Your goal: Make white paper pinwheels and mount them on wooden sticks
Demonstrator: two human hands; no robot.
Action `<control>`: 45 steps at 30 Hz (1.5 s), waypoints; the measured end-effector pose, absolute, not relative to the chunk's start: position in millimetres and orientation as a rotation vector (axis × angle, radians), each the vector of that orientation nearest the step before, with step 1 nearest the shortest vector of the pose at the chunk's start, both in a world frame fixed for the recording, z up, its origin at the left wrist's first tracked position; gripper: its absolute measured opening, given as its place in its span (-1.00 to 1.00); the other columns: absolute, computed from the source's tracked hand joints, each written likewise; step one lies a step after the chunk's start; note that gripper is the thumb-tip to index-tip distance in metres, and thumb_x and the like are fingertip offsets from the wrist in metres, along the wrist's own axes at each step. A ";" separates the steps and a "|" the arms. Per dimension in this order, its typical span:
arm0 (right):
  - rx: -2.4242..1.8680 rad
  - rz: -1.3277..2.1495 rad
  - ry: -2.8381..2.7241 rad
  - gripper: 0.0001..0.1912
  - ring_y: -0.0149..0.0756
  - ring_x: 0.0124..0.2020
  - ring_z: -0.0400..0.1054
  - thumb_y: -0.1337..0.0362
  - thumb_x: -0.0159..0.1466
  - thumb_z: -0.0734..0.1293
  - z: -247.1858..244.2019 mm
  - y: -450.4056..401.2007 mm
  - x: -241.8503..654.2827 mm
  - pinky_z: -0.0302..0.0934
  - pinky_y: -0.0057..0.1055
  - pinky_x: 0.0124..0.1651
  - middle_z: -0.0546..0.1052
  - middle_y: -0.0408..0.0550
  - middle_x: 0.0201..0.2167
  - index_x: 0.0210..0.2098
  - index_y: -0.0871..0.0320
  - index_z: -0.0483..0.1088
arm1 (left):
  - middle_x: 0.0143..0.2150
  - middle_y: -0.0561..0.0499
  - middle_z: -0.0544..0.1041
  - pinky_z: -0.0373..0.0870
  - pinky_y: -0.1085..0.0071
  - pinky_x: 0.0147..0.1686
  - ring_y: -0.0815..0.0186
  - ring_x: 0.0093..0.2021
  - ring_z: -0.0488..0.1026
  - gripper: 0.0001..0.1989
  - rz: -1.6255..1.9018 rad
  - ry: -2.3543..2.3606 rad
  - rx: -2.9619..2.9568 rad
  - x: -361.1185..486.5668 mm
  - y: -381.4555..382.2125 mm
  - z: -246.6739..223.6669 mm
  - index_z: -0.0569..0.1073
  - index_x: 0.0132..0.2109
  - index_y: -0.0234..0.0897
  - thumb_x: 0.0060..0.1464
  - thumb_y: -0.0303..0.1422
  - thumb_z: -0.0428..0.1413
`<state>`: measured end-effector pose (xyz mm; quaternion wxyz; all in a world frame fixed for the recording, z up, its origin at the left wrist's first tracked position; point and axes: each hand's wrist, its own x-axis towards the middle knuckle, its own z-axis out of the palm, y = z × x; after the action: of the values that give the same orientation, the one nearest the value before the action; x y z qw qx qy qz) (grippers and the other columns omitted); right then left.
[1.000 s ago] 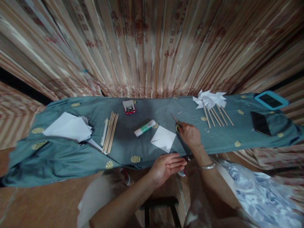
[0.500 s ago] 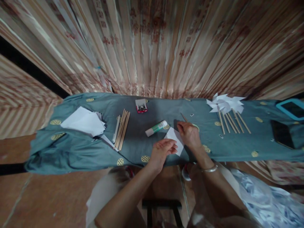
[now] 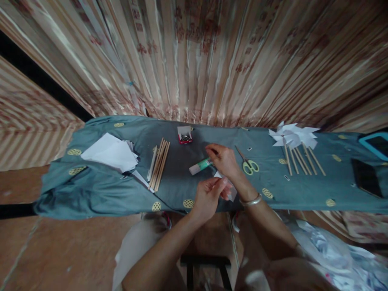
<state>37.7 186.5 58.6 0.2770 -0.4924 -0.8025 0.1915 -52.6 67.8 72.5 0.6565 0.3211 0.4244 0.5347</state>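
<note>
A small white paper (image 3: 233,193) lies near the front edge, partly covered by my hands. My left hand (image 3: 211,196) is over its left side, fingers curled together; whatever they may hold is too small to make out. Above the right end of the glue stick (image 3: 200,166), my right hand (image 3: 223,159) has its thumb and fingers bent close together, with nothing I can make out between them. Scissors with green handles (image 3: 249,165) rest to the right of my right hand. An open red and white box (image 3: 184,135) of small metal pieces sits farther back.
Wooden sticks (image 3: 160,165) and a stack of white paper (image 3: 110,152) lie to the left. On the right are white pinwheels (image 3: 292,136) on sticks, a black phone (image 3: 366,178) and a blue-framed device (image 3: 376,145). A curtain (image 3: 194,64) hangs behind the table.
My right hand has moved left and away from me, from beside the paper to over the glue stick, uncovering the scissors. My left hand stays near the paper. The view has shifted slightly.
</note>
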 end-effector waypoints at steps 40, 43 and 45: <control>-1.010 1.900 -1.011 -0.56 -0.36 -0.44 0.51 0.06 -0.14 0.64 61.0 141.2 107.6 0.43 -0.40 -0.26 0.64 -0.19 -0.44 -0.32 0.09 0.58 | -0.30 -0.06 0.67 0.54 0.40 -0.27 0.33 -0.37 0.55 -0.55 1.159 1.071 0.578 -58.6 106.0 63.4 0.69 -0.29 -0.31 -0.36 -0.14 0.49; -1.049 1.876 -0.944 -0.58 -0.37 -0.48 0.50 0.02 -0.12 0.64 55.9 139.4 110.5 0.45 -0.39 -0.30 0.64 -0.18 -0.47 -0.37 0.11 0.56 | -0.32 -0.05 0.67 0.56 0.38 -0.27 0.34 -0.40 0.54 -0.51 1.145 1.105 0.565 -54.8 106.8 60.8 0.69 -0.29 -0.32 -0.39 -0.11 0.50; -1.059 1.856 -0.886 -0.56 -0.35 -0.47 0.52 0.00 -0.12 0.64 53.5 140.4 115.1 0.49 -0.37 -0.25 0.64 -0.17 -0.47 -0.36 0.11 0.55 | -0.34 -0.05 0.66 0.56 0.36 -0.27 0.33 -0.41 0.53 -0.48 1.144 1.133 0.593 -55.5 107.1 57.4 0.68 -0.28 -0.34 -0.40 -0.08 0.49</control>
<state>115.1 140.4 53.5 0.4027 -0.4190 -0.3505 0.7344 -55.5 107.1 57.4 0.6541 0.2613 0.4994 0.5045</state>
